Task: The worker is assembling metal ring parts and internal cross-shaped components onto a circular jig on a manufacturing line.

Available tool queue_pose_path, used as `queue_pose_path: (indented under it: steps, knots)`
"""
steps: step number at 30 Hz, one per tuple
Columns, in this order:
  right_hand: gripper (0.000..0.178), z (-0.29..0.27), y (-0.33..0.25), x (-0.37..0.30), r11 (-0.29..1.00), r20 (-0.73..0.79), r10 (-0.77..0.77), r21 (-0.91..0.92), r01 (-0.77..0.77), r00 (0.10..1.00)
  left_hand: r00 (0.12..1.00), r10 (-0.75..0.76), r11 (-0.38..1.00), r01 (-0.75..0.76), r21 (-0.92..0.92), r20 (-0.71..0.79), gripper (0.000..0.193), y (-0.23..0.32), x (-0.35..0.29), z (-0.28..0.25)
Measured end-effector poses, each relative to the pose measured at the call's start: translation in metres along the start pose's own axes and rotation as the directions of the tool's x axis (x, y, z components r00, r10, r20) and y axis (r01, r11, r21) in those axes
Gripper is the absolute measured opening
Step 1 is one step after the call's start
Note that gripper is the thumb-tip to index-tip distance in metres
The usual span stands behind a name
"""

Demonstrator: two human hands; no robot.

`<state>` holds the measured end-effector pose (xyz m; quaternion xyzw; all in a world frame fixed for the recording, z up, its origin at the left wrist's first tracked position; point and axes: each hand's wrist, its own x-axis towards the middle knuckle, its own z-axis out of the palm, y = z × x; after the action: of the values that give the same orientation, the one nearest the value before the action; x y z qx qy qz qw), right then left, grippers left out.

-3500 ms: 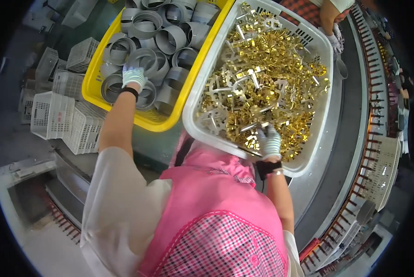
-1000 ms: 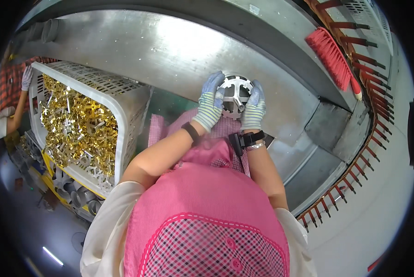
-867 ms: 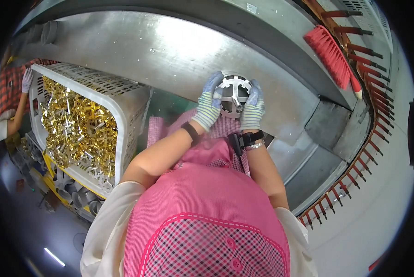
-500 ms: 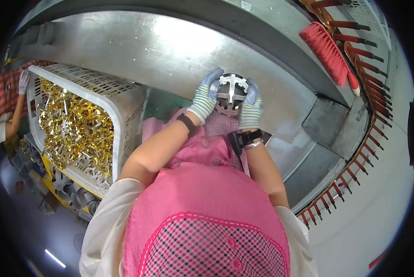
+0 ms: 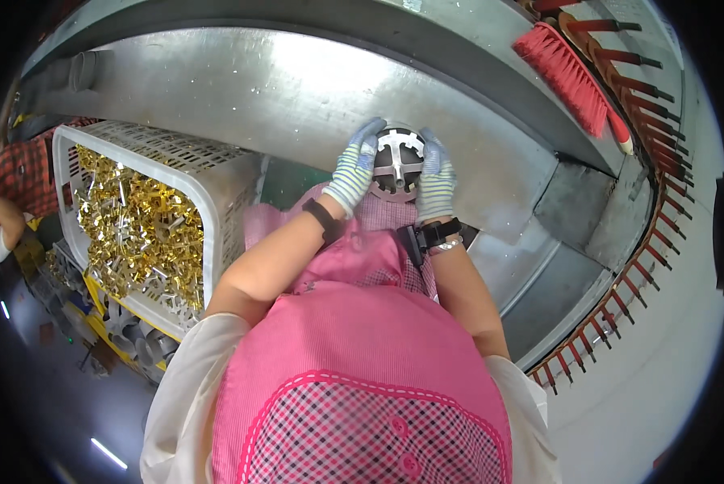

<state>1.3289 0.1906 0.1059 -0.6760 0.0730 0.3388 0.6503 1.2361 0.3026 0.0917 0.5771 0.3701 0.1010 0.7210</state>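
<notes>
"How are the hands set?"
"The left hand [image 5: 355, 167] and the right hand [image 5: 437, 177] cup opposite sides of one spoked round part [image 5: 398, 163], fingers curved around its rim. Each opens only as wide as that rim."

"Where is it?"
"At the near edge of the metal desk [image 5: 297, 89], just in front of the apron [image 5: 354, 323]. I can't tell whether the desk bears any of its weight."

"And its make-up?"
"Circular, with bright pale spokes and a stubby central post over a dark hollow. Both gloves are striped knit, with smoother blue-grey fingers."

"Other textures?"
"The desk is smooth, grey and glaring under the light. By its near edge, toward the left, a white slotted plastic basket [image 5: 206, 210] holds a jumble of shiny gold and silvery metal clips [image 5: 136, 230]. Beyond the desk's far right corner lies a red-bristled brush [image 5: 562, 77], close to a curving row of rust-coloured pegs [image 5: 636, 103]."

"What's hard to see?"
"The gloves cover the sides of the round part, and its underside is hidden. Below the basket, the yellow crate [image 5: 100, 313] with grey rings [image 5: 146, 351] shows only partly. A co-worker's plaid shirt [image 5: 25, 173] is cut off at the left, and the desk's left end is dim."
</notes>
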Motion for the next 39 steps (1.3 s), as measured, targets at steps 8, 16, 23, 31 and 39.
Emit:
queue_pose_path:
  steps: [8, 16, 23, 31, 39]
  knots:
    - [0.040, -0.007, 0.016, 0.012, 0.998, 0.052, -0.055, -0.033, 0.057, 0.997, 0.999, -0.018, 0.998, 0.020, -0.064, 0.026, 0.062, 0.000, 0.001, -0.002]
    - [0.036, -0.007, 0.012, 0.012, 0.854, 0.032, -0.319, -0.424, 0.302, 0.947, 0.999, -0.025, 1.000, 0.026, -0.001, 0.036, 0.060, 0.004, 0.000, -0.001]
    - [0.034, -0.012, 0.018, 0.010, 0.921, 0.059, -0.239, -0.304, 0.245, 0.969, 0.995, -0.086, 0.989, 0.092, -0.119, 0.057, 0.049, 0.010, 0.002, -0.002]
    - [0.033, -0.010, 0.016, 0.004, 0.983, 0.089, -0.126, -0.127, 0.136, 0.988, 0.986, 0.053, 0.895, -0.118, 0.430, 0.161, 0.029, 0.025, 0.016, 0.004]
    - [0.034, -0.013, 0.010, 0.006, 0.979, 0.185, -0.163, -0.090, 0.182, 0.969, 0.967, -0.003, 0.954, -0.074, 0.289, 0.256, 0.024, 0.023, 0.023, 0.002]
